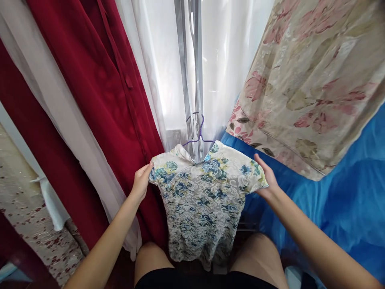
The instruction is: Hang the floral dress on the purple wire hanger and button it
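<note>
A small cream dress with a blue flower print (201, 200) hangs in front of me on a purple wire hanger (200, 134), which is hooked near a metal window frame (189, 80). My left hand (141, 182) grips the edge of the dress's left short sleeve, fingers closed on the cloth. My right hand (267, 178) holds the right sleeve from behind, fingers curled round its hem. The dress falls down between my knees.
A dark red garment (99, 100) and sheer white cloth (54, 116) hang at the left. A white curtain (228, 60) covers the window behind. A cream fabric with pink flowers (315, 80) hangs at the right above blue cloth (345, 188).
</note>
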Demonstrator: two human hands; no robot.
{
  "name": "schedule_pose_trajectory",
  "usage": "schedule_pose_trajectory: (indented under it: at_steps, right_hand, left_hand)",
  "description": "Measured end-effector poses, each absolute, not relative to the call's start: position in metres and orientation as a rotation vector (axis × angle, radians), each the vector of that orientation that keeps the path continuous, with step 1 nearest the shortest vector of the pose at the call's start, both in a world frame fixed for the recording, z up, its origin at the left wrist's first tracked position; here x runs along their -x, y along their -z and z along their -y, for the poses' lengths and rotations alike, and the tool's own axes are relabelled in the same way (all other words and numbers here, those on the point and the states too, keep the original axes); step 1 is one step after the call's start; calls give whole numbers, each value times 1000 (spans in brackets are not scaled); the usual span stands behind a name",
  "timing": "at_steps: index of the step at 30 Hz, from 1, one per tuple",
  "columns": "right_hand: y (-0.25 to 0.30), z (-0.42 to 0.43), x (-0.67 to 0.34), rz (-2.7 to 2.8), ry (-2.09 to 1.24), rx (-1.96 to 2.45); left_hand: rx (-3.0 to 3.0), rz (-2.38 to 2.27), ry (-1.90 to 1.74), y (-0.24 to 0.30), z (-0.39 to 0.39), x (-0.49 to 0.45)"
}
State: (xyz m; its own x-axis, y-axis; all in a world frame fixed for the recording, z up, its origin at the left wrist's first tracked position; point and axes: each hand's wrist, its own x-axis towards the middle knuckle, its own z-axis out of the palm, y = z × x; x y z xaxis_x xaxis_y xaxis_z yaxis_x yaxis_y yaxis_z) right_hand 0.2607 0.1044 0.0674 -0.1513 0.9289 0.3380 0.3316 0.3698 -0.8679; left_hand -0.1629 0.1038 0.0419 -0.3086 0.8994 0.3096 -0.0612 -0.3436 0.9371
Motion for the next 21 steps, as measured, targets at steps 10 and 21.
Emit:
schedule_pose_trajectory:
  at_steps: [10, 21]
  right_hand:
    - [-133, -50, -260, 1019, -1182, 834]
    - [-104, 73, -245, 1144, -372, 947]
  left_hand:
    - [-1086, -1010, -2055, -119, -89, 137]
    - [-2356, -1634, -1600, -97, -92, 102]
